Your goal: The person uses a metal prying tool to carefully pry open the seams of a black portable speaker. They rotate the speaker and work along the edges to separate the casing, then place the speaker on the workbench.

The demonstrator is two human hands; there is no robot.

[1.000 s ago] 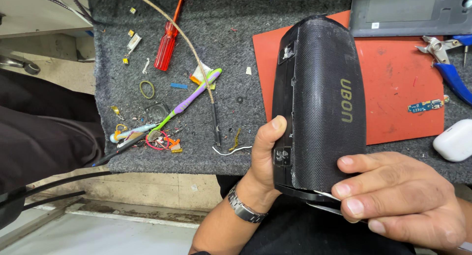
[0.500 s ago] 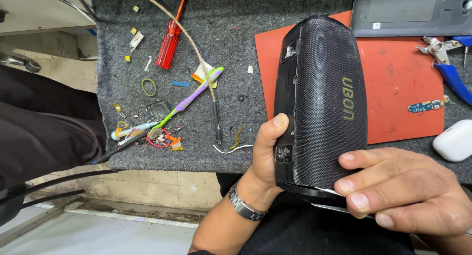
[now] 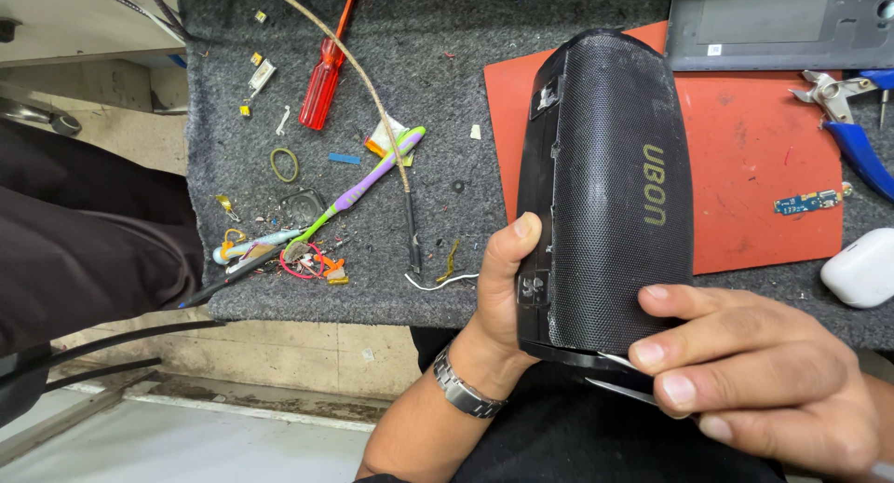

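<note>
Left hand (image 3: 507,292) still grips black speaker (image 3: 605,185) upright over red mat (image 3: 754,166); right hand (image 3: 745,371) fingers closed on thin metal tool (image 3: 619,376), barely shifted at speaker's bottom seam; prying ongoing.

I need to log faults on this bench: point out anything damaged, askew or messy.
The black speaker, held by the left hand, has its mesh cover lifting from the side panel, a gap along the seam. The right hand pushes metal tweezers in at the bottom end. Wire scraps litter the grey mat.
</note>
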